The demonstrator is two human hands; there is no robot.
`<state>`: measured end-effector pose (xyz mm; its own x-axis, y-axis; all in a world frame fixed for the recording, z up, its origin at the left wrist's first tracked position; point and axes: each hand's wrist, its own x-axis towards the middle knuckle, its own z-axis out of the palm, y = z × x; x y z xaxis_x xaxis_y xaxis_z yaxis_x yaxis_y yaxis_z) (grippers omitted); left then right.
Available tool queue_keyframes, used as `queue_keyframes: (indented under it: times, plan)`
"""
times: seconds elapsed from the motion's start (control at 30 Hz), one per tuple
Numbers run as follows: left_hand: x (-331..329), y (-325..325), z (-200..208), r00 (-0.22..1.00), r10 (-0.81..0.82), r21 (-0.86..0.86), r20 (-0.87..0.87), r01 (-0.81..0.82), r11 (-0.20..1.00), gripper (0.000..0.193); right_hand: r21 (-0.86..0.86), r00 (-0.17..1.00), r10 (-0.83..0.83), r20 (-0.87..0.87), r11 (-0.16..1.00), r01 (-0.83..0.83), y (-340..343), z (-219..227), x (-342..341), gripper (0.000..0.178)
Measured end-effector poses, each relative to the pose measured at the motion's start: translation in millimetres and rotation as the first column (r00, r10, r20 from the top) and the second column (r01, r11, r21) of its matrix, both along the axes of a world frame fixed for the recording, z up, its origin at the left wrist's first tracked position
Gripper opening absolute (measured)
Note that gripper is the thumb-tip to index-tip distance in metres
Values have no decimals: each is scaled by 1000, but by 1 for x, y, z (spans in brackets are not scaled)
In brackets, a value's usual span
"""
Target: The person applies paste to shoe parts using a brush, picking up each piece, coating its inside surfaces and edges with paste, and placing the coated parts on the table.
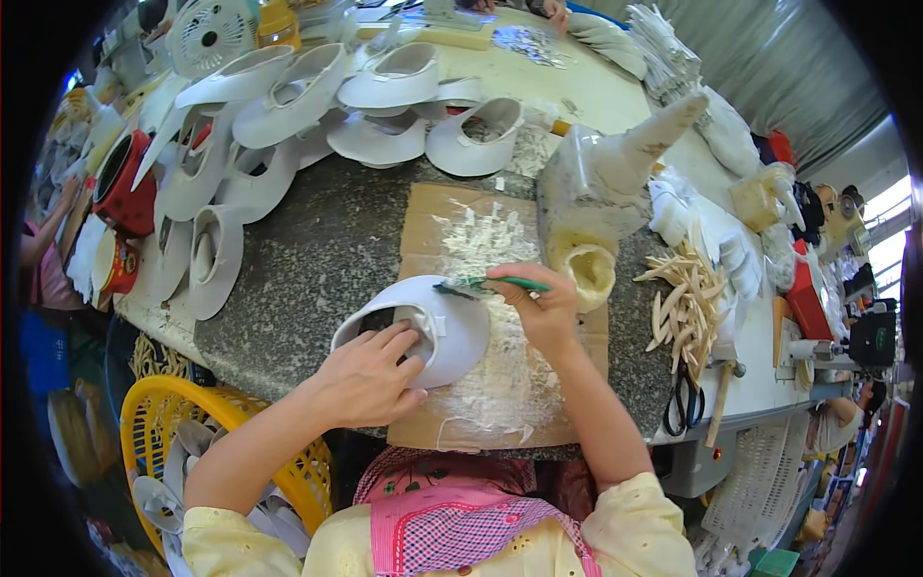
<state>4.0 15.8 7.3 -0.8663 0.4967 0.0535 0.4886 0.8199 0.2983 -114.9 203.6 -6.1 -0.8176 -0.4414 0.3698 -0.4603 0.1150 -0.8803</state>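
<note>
A white visor-shaped piece (pixel 463 332) with a raised band rests tilted on the cardboard. My left hand (pixel 370 375) is closed on its band edge, the fingertips reaching into the opening. In my right hand (pixel 538 313) is a green brush (pixel 527 283), gripped by the handle; its tip touches the upper edge of the visor piece. Under both lies a sheet of brown cardboard (pixel 423 207), crusted with whitish dried residue. Just beyond my right hand stands a crusted pale plastic jug (pixel 601 178), with a round yellowish opening (pixel 588 274) at its near side.
Many similar white visor pieces (pixel 471 144) line the table's far left. Right of the cardboard lie a heap of pale strips (pixel 687 298) and black-handled scissors (pixel 683 404). A yellow basket (pixel 178 389) with more white pieces stands lower left. A white fan (pixel 213 38) is at the back.
</note>
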Motion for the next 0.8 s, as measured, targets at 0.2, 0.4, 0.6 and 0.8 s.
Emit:
queue_keyframes:
  times: [0.2,0.4,0.6,0.8]
  plan:
    - [1,-13,-10,996,-16,197,85,-2,980,19,-58,903,351,248,936,-347,0,3,6,12]
    - [-3,-12,5,996,16,146,92,-29,989,16,50,947,227,228,968,-245,6,-12,5,16]
    - [-16,-14,28,837,42,-12,546,-42,999,21,-224,973,-45,226,970,97,65,26,12,15]
    - [-27,-22,70,823,7,425,568,-301,854,27,81,973,-184,-138,977,196,88,36,-27,12]
